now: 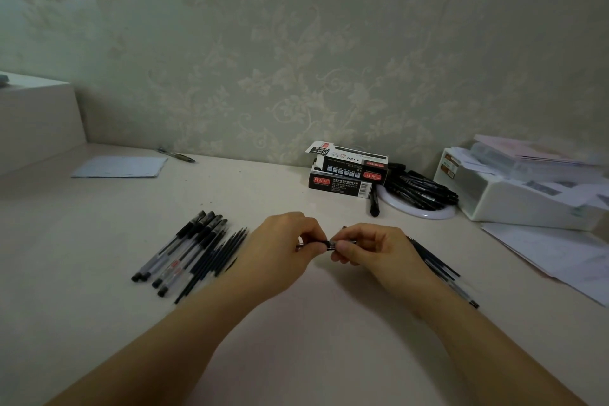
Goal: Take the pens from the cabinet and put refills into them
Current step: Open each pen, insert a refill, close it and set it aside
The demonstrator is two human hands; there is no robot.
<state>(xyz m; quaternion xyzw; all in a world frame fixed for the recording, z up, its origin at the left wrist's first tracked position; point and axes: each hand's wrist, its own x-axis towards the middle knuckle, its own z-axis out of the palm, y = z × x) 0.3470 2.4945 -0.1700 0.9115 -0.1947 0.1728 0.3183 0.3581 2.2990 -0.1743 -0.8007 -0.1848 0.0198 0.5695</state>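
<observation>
Both hands meet over the middle of the desk around one dark pen point(324, 243) held level between them. My left hand point(283, 247) pinches its left part, and my right hand point(372, 249) pinches its right part with thumb and forefinger. Most of the pen is hidden by the fingers. To the left, several capped pens point(179, 250) lie in a slanted row, with several thin dark refills point(219, 259) beside them. More thin refills and a pen point(441, 269) lie on the desk behind my right wrist.
Two stacked black pen boxes point(346, 171) stand at the back of the desk. A heap of black markers point(420, 189) rests on a white round dish. A white organiser point(514, 194) and loose papers point(553, 254) fill the right side. A paper sheet point(120, 166) lies back left.
</observation>
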